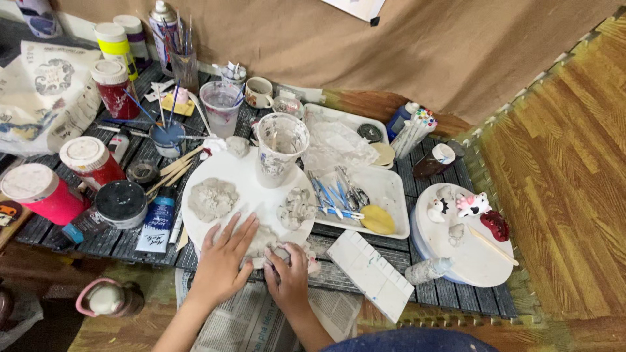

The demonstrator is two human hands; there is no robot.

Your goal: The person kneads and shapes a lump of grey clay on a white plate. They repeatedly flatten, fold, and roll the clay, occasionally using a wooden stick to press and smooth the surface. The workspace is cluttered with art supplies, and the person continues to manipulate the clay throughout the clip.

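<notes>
Centrally, low in the frame, a round white board (251,186) carries grey clay lumps (213,199). Left hand (225,257) lies flat and open on its lower edge; right hand (287,274) curls closed around a small clay piece (279,253) just beside.

Blue paint tube (156,221); red jars (91,160)

Left hand (225,257) laid flat, palm down, fingers spread and pointing forward, forearm angled in from lower left. Right hand (287,277) just beside it, fingers curled tight, wrist bent, forearm entering from below.
</notes>
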